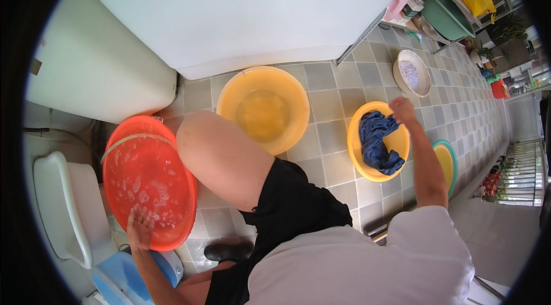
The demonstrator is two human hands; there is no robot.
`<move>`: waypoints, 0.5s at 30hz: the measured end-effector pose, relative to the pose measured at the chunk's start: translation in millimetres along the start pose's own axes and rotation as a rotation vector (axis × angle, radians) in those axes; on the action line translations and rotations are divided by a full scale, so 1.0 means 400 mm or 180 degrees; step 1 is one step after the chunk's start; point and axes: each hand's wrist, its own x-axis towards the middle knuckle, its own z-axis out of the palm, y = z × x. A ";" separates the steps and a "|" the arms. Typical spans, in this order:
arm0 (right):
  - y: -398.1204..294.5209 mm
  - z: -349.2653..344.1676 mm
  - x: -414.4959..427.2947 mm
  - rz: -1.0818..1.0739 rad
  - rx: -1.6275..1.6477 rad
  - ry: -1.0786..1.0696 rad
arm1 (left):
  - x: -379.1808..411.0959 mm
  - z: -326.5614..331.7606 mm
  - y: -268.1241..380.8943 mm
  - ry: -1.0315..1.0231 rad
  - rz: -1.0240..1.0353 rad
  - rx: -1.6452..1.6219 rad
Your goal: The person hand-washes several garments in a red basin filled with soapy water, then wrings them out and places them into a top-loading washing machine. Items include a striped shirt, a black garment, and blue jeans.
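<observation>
My left hand (pixel 141 225), palm up with fingers extended, is at the near rim of a large red plastic basin (pixel 129 167). White suds are scattered in this basin, and a cream curved strip (pixel 142 136) crosses its far part. On the right, my right hand (pixel 402 110) has curled fingers above the rim of a smaller yellow basin (pixel 355 156). A twisted dark blue cloth (pixel 373 143) lies in that basin, one end close beneath my fingers. Whether they grip it is hard to see. Beyond my knee stands a wider yellow basin (pixel 297 109) with liquid in it.
A cream bowl (pixel 422 89) holds pale cloth. A yellow-and-green round item (pixel 447 160) is partly behind my right arm. White appliances (pixel 241 7) stand along the far side. At left are a white plastic tub (pixel 92 193) and a blue-lidded appliance (pixel 116 275). Shelves (pixel 447 46) stand at upper right.
</observation>
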 end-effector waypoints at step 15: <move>0.358 0.481 0.038 0.1599 0.0592 0.0741 | -0.039 -0.041 -0.030 0.0347 -0.0271 0.0549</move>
